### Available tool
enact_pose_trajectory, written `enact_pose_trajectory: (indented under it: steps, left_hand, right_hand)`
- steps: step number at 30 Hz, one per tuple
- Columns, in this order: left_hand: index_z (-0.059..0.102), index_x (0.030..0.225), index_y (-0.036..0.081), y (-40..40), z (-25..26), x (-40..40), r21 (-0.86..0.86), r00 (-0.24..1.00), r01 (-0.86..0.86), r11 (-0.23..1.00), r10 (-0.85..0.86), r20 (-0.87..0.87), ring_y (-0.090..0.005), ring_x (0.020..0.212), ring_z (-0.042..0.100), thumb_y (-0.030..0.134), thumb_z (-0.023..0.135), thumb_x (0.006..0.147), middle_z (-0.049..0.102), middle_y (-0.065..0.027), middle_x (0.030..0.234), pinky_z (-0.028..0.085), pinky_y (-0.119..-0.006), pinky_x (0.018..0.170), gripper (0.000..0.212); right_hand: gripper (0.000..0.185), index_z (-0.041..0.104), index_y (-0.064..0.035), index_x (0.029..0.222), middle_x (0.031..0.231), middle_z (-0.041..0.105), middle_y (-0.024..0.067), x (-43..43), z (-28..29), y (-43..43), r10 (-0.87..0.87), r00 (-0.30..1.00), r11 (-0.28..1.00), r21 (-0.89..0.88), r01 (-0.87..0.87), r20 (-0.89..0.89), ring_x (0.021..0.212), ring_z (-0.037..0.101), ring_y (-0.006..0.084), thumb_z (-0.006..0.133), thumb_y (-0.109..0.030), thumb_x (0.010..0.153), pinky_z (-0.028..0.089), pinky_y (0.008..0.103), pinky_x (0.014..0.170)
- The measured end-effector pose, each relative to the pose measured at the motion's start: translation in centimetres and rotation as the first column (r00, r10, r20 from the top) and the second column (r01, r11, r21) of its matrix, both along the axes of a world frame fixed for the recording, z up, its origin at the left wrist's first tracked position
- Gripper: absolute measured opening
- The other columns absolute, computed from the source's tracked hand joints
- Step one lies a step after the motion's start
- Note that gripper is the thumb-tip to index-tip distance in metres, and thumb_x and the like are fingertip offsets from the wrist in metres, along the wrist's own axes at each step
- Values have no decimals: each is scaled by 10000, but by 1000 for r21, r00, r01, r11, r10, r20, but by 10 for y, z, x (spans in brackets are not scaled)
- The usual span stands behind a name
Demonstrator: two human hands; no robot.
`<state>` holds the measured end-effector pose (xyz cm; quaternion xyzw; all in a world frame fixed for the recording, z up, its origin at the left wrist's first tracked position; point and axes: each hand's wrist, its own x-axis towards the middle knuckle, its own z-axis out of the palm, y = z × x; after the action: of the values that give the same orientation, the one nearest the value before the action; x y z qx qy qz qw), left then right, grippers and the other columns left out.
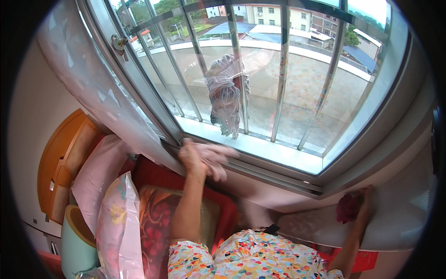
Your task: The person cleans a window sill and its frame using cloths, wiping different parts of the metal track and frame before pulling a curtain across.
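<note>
My left hand (pixel 190 155) is at the lower left corner of the window frame (pixel 240 167), blurred by motion. In it is a pale pink cloth (pixel 216 158), whose loose end spreads to the right along the sill track. Far to the right, my right hand (pixel 366 197) is against a pale curtain (pixel 390 212). A dark red bunched cloth (pixel 348 208) shows at its palm side; the fingers are partly hidden. Beyond the glass, a grey striped cloth (pixel 226 94) hangs at the metal bars (pixel 240 69).
A sheer curtain (pixel 101 90) hangs at left beside the window latch (pixel 118 42). Below it are a pillow in plastic (pixel 115 223), a pink bag (pixel 97 178), a mint-green rounded piece (pixel 78 240), an orange headboard (pixel 64 164) and a red flowered blanket (pixel 155 223).
</note>
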<state>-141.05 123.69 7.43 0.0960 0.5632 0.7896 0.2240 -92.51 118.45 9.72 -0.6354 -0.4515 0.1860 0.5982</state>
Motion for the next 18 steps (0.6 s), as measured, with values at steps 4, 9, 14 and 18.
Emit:
enact_pose_trajectory:
  steps: [4, 9, 14, 18]
  left_hand:
    - [506, 825, 42, 12, -20, -75, 305, 961, 157, 939, -217, 173, -180, 651, 540, 306, 384, 920, 532, -63, 741, 460, -283, 556, 306]
    - [521, 1020, 57, 55, -90, -77, 54, 994, 37, 998, -32, -103, -144, 858, 506, 73, 419, 866, 523, -47, 939, 417, -271, 769, 185]
    - [513, 962, 63, 63, -88, -79, -4, 995, 69, 998, -69, 70, -135, 778, 512, 83, 436, 864, 505, -20, 848, 424, -253, 669, 126]
    - [496, 932, 35, 58, -99, -5, -293, 958, 207, 933, -254, -134, -123, 778, 439, 147, 421, 878, 467, -29, 871, 409, -281, 658, 145]
  right_hand:
    - [457, 558, -5, 695, 630, 537, 55, 9, -12, 3, -22, 998, 1000, 13, 22, 55, 589, 492, 144, 509, -427, 864, 392, 265, 569]
    - [446, 544, -13, 718, 635, 530, 52, 19, -16, 2, 14, 997, 1000, -5, -13, 74, 590, 491, 143, 493, -428, 874, 391, 265, 566]
    - [435, 528, -22, 704, 602, 528, 51, 14, -15, 3, -52, 996, 998, 37, 49, 72, 560, 494, 151, 484, -416, 883, 393, 268, 559]
    - [440, 520, -25, 687, 569, 531, 58, 29, -23, 1, -62, 988, 996, 70, 52, 144, 546, 499, 156, 472, -413, 890, 393, 272, 566]
